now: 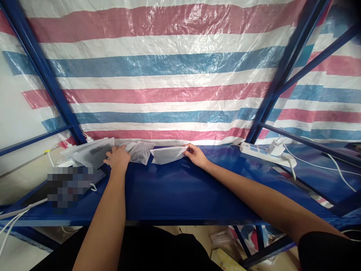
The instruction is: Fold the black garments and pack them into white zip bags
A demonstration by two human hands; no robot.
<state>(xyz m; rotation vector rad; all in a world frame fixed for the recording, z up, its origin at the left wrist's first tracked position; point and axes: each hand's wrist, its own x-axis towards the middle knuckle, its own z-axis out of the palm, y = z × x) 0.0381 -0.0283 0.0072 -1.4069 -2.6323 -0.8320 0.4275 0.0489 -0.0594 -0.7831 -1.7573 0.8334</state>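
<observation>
At the back of the blue shelf, my right hand (196,155) pinches the right end of a frosted plastic bag (168,155) between thumb and fingers. My left hand (117,159) rests with fingers apart between two groups of bags. Left of it, a stack of frosted bags (94,152) leans at a slant, its front one showing faint dark print. On its other side, touching or very close to the fingers, lies a crumpled clear bag (141,152) with something white at its left end. What is inside the bags cannot be made out.
A white power strip (255,150) with a plugged-in charger (276,146) lies at the right. A blurred dark device (66,186) and white cables (22,210) are at the left. Blue metal posts (270,101) frame the shelf (186,192); striped plastic sheeting (163,67) hangs behind.
</observation>
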